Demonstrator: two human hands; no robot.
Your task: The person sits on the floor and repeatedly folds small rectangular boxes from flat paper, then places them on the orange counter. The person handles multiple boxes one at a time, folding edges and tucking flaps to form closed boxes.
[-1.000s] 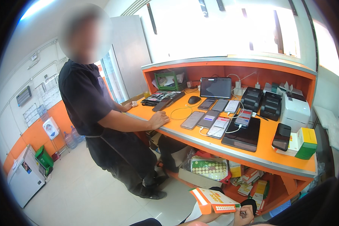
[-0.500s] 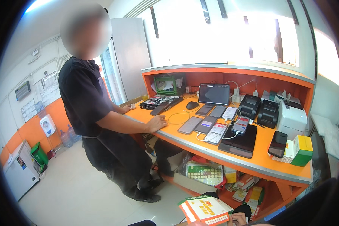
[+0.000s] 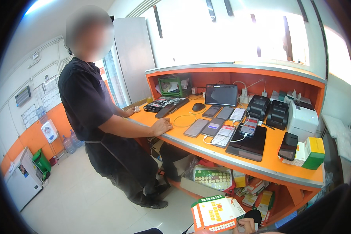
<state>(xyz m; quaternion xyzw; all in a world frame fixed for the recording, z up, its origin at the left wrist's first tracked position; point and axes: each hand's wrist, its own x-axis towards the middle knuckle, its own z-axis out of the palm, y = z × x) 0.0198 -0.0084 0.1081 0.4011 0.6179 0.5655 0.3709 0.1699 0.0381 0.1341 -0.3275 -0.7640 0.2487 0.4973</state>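
Note:
Low in front of me is a small cardboard box (image 3: 216, 212), white with orange and green scalloped edges and printing on its broad face. My right hand (image 3: 245, 225) has its fingers curled at the box's lower right edge. Only a sliver of my left hand (image 3: 203, 232) shows at the bottom rim, against the box's lower edge, where it seems to grip it; most of its fingers are out of sight. The box is tilted, its broad face turned up.
An orange counter (image 3: 175, 134) bears several phones, a dark tablet (image 3: 249, 146), a laptop (image 3: 221, 95), black printers and a white printer (image 3: 301, 123). A person in black (image 3: 93, 109) stands at left, one hand on the counter. Cartons (image 3: 261, 187) lie on the shelf below.
The box has turned slightly and shifted a little right and up, with both hands staying at its lower edge. The other person holds nearly the same pose.

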